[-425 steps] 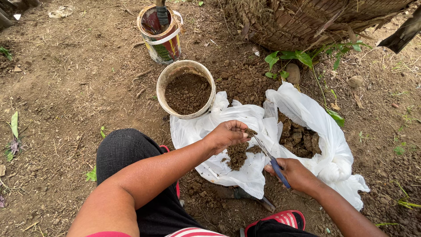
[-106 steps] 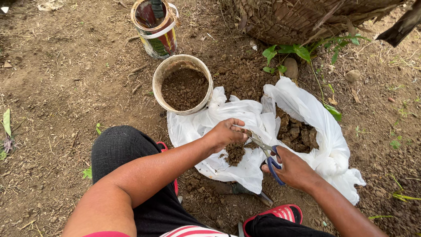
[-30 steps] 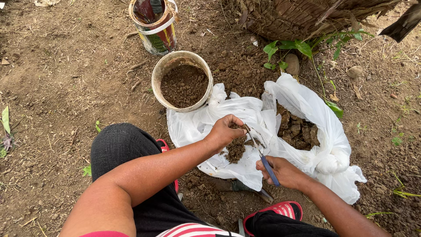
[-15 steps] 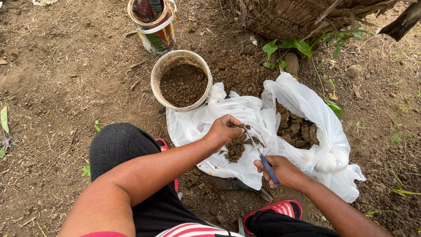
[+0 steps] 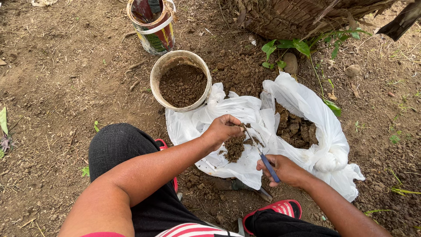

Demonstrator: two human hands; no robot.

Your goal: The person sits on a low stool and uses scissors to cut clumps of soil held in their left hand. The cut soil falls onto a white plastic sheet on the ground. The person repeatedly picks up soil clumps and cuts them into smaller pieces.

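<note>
My left hand (image 5: 224,130) is closed over a small clump of soil and roots (image 5: 236,147) above the white plastic bag (image 5: 197,125). My right hand (image 5: 283,169) grips blue-handled scissors (image 5: 261,154), their blades pointing up toward the fingers of my left hand. The bag lies spread on the ground and holds lumps of dark soil (image 5: 296,129) in its open right part. A round pot (image 5: 180,80) filled with soil stands just beyond the bag, up and left of my left hand.
A painted tin can (image 5: 152,24) with a white handle stands beyond the pot. A palm trunk base (image 5: 307,15) and a small green plant (image 5: 298,46) lie at the top right. My knee in black cloth (image 5: 118,151) and red sandals (image 5: 274,210) are below.
Over the earlier frames the right hand has shifted the scissors closer to the left hand, which stays closed on the clump. The bag and pot have not moved.
</note>
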